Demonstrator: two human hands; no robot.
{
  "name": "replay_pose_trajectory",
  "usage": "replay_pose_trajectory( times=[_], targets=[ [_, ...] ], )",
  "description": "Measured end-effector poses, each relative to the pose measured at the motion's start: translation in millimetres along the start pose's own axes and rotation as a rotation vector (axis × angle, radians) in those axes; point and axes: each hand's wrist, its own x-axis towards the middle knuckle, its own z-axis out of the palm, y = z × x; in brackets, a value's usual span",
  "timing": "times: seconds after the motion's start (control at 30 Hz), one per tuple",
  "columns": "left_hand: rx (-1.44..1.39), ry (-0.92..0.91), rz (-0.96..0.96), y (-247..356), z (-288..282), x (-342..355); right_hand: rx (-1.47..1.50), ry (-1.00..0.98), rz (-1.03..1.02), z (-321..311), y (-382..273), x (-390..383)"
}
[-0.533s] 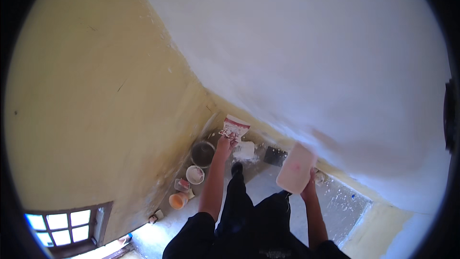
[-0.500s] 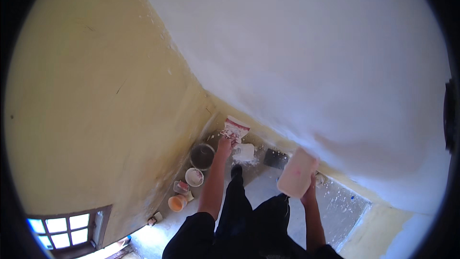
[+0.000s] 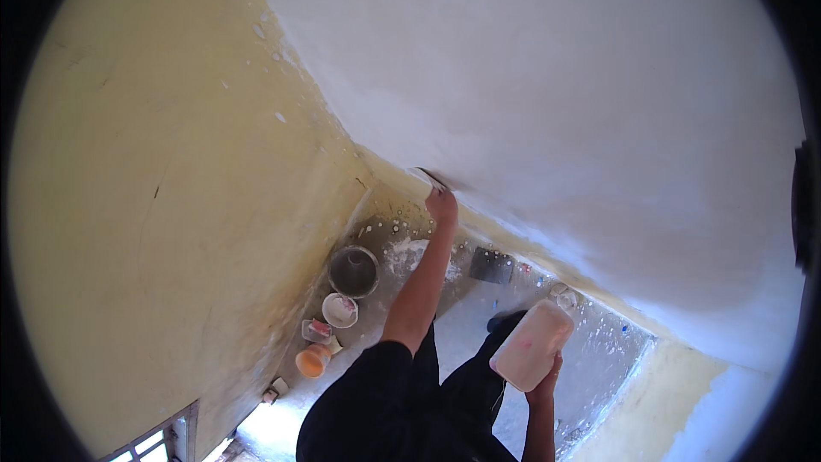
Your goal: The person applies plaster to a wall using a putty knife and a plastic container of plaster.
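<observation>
The left hand (image 3: 441, 205) pinches a thin flat blade (image 3: 433, 179) between closed fingers, against the lower edge of a white wall (image 3: 556, 103); the blade's long axis slants down to the right along that edge. The right hand (image 3: 546, 387) clasps a pale rectangular board (image 3: 528, 351) by its lower right edge, fingers partly hidden, long axis pointing up and right, above the floor (image 3: 590, 376).
</observation>
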Motion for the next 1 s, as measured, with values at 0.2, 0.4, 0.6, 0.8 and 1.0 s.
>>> replay_pose_trajectory(
  times=[0.2,0.4,0.6,0.8,1.0],
  targets=[
    [-0.069,0.070,-0.059,-101,-66,29,-0.008,0.029,0.034,66,17,34],
    [0.130,0.044,-0.111,-171,-63,181,-0.043,0.042,0.048,115,35,78],
    [-0.068,0.103,-0.308,-150,-21,176,-0.025,0.186,0.045,120,53,90],
    [-0.184,0.125,-0.264,-71,-35,150,-0.102,0.179,0.053,136,46,108],
    [-0.505,0.097,-0.301,-15,-57,156,-0.187,0.092,0.096,134,23,112]
  ],
)
